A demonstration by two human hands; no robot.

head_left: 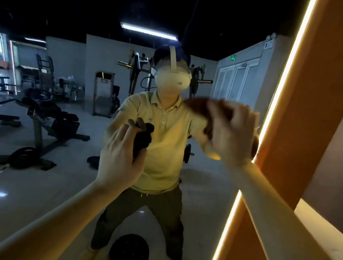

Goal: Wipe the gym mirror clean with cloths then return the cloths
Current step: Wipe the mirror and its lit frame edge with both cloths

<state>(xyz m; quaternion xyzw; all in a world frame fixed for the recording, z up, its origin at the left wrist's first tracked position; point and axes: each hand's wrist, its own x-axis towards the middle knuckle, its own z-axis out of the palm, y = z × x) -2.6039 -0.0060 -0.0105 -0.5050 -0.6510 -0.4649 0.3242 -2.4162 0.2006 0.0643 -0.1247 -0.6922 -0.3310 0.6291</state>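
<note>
Both forearms reach up from the bottom edge toward the glass, the left from the lower left corner, the right crossing in front of the lit edge. The step in hand looks like the wiping itself, and it would go best with each cloth spread flat under the palm, overlapping passes, and even pressure out to the border so that no band is missed.

The left hand (120,154) is raised, its back to the camera. Its thumb and fingers grasp a bunched dark cloth (142,143), and the wad meets the mirror (61,183) near the middle of the view. A wad like that wipes only a narrow track, so opening it out would help.

The right hand (232,134) is higher and further right, blurred, its fingers splayed and fairly straight. It presses a brown cloth (203,109) flat to the glass, close to the orange frame (315,99) and its light strip (281,84).

Behind the hands, in the glass, the person's reflection stands wide-legged with both arms lifted. A weight plate (129,250) lies on the floor by the feet. Deeper in the reflection are a bench (45,121) to the left and pale doors (237,81) on the far wall.
</note>
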